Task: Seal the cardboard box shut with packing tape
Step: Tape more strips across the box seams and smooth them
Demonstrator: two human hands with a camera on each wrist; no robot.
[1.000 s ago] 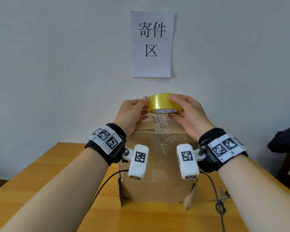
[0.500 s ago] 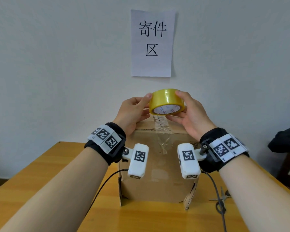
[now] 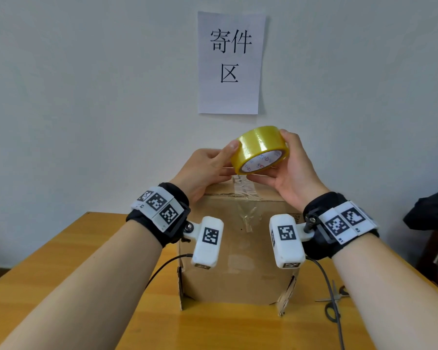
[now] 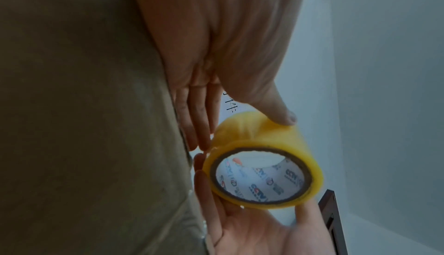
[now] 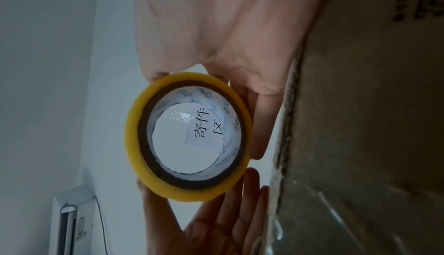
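Observation:
A yellow roll of packing tape [image 3: 259, 147] is held in the air just above the far top edge of the cardboard box [image 3: 238, 251], tilted so its printed core faces me. My left hand [image 3: 208, 168] pinches it from the left, thumb on the outer face and straight fingers underneath. My right hand [image 3: 292, 170] grips it from the right, thumb on top and fingers below. In the left wrist view the thumb presses the roll [image 4: 242, 131]. Crinkled clear tape [image 3: 244, 190] lies over the box's top seam. No pulled-out strip is visible.
The box stands on a wooden table [image 3: 61, 274] against a white wall with a paper sign [image 3: 230, 63]. Scissors [image 3: 335, 296] lie on the table right of the box. Wrist-camera cables trail down beside the box. A dark object [image 3: 430, 210] sits at the right edge.
Both hands have lifted the roll a little off the box top and tipped it from lying flat, turning its open core towards me.

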